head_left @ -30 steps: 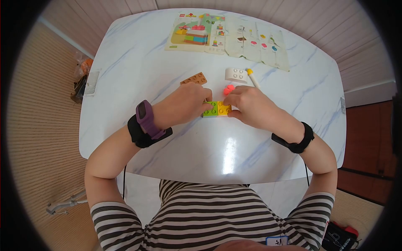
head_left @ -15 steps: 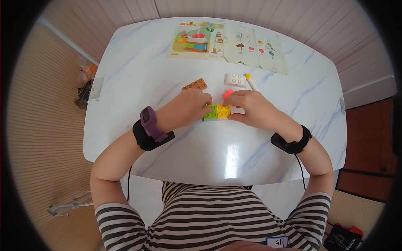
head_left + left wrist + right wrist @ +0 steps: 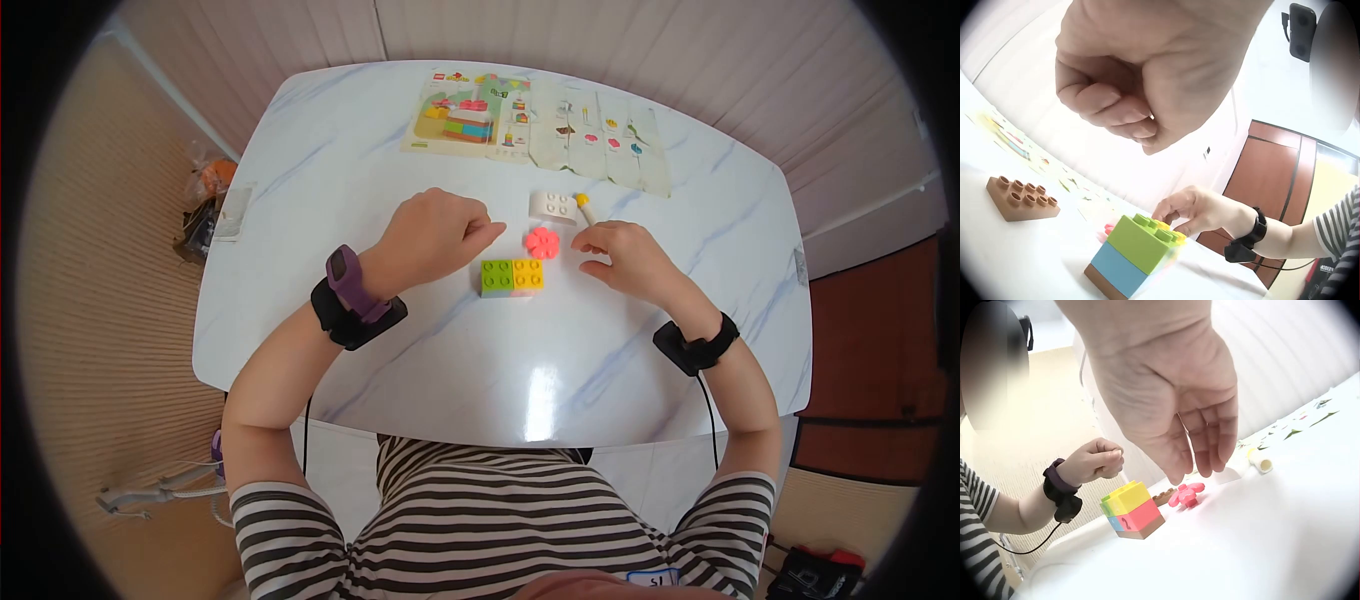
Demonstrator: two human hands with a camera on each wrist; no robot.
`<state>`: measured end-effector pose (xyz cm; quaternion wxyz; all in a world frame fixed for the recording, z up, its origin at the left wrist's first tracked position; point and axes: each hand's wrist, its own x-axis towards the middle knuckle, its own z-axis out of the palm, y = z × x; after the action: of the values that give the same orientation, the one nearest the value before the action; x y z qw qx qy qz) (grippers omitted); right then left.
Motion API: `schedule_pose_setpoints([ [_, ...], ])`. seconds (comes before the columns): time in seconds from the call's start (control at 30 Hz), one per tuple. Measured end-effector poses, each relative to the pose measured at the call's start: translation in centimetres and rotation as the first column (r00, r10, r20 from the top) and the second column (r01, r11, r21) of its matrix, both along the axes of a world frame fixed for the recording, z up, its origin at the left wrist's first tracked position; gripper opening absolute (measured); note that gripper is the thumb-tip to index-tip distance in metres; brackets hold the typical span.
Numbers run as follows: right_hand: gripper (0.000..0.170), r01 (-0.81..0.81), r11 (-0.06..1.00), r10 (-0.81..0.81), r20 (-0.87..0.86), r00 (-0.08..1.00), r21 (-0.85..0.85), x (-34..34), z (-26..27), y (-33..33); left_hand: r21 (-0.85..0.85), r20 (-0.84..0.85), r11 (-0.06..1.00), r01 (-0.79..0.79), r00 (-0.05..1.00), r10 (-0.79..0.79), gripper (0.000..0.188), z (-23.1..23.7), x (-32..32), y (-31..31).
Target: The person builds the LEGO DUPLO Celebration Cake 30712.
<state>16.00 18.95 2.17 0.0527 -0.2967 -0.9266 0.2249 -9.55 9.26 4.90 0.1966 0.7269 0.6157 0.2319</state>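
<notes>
A brick stack stands on the table, green and yellow bricks [image 3: 512,275] on top, blue brick [image 3: 1120,271] and pink brick [image 3: 1141,517] in the middle, brown at the bottom. Up and left of it in the head view, my left hand [image 3: 430,235] hovers with curled fingers and holds nothing. The brown studded plate [image 3: 1022,200], hidden in the head view, lies on the table below that hand. My right hand [image 3: 635,262] is off the stack's right side, fingers relaxed and empty, near the pink flower piece [image 3: 542,243].
Behind the flower lie a white curved brick [image 3: 553,206] and a white stick with a yellow tip [image 3: 584,204]. An unfolded instruction sheet [image 3: 540,150] is spread toward the table's far edge.
Both hands have let go of the stack and moved apart, the left up and left, the right to the right. More of the flower now shows, while the brown plate is covered in the head view.
</notes>
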Motion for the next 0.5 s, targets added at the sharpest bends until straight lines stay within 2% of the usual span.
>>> schedule_pose_setpoints([
  [0.1, 0.023, -0.008, 1.0, 0.008, 0.032, 0.999, 0.0, -0.5, -0.2, 0.0, 0.053, -0.072, 0.998, -0.04, 0.996, 0.044, 0.022, -0.4, -0.4, 0.1],
  [0.2, 0.023, -0.037, 0.998, 0.036, 0.002, 0.999, 0.041, -0.9, -0.5, 0.0, 0.14, 0.028, 0.988, -0.067, 0.998, 0.063, 0.011, -1.9, -1.1, 0.2],
  [0.3, 0.022, -0.04, 0.998, 0.04, 0.002, 0.999, 0.039, -1.2, -0.3, -0.1, 0.18, -0.066, 0.981, -0.074, 0.994, 0.087, 0.011, -3.1, -2.0, 0.3],
  [0.5, 0.023, -0.027, 1.0, 0.027, 0.039, 0.999, 0.011, -1.3, -0.4, 0.3, 0.028, -0.04, 0.996, -0.084, 0.996, 0.085, 0.014, -3.3, -2.8, 0.4],
])
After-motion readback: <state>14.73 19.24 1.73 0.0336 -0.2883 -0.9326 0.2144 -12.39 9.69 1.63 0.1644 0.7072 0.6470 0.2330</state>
